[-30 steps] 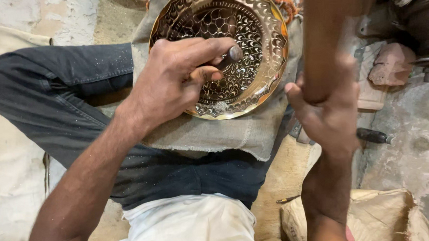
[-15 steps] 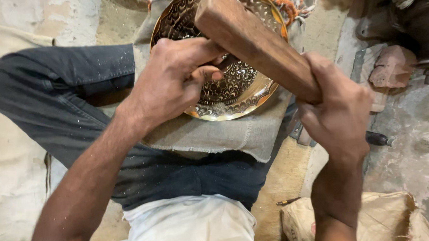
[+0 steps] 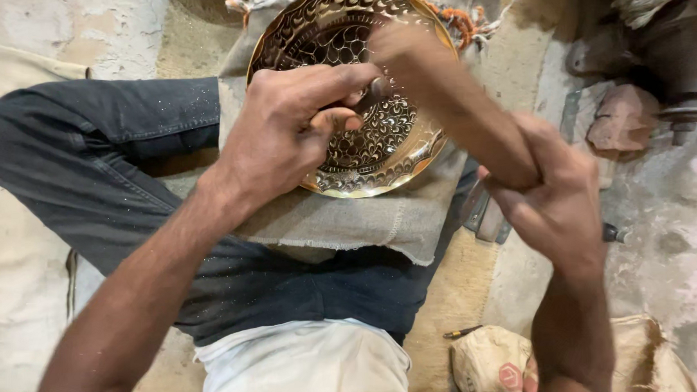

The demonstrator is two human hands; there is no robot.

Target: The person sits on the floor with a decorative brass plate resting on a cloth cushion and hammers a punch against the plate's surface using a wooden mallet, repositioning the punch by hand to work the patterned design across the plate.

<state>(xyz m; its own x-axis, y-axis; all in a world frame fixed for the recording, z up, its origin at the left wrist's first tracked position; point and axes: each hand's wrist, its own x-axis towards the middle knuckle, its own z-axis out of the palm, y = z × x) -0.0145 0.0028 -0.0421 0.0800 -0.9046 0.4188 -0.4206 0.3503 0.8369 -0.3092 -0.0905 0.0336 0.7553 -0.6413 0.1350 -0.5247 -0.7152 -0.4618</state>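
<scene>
Head view: our left hand [image 3: 283, 132] pinches a small metal punch [image 3: 374, 89] upright on the round engraved brass plate [image 3: 362, 148] on our lap; at three o'clock, our right hand [image 3: 556, 199] grips a blurred brown wooden mallet [image 3: 446, 98], its long axis toward ten o'clock.

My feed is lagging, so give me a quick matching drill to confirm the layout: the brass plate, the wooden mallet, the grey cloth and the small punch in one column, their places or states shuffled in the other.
Things:
1. engraved brass plate
2. wooden mallet
3. grey cloth
4. small punch

Places or states:
A. pinched in the left hand, tip on the plate
B. spread over the lap, under the plate
C. blurred with motion, held in the right hand
D. lying on the cloth, patterned face up

Pairs: 1-D, 2-C, 3-B, 4-A
</scene>
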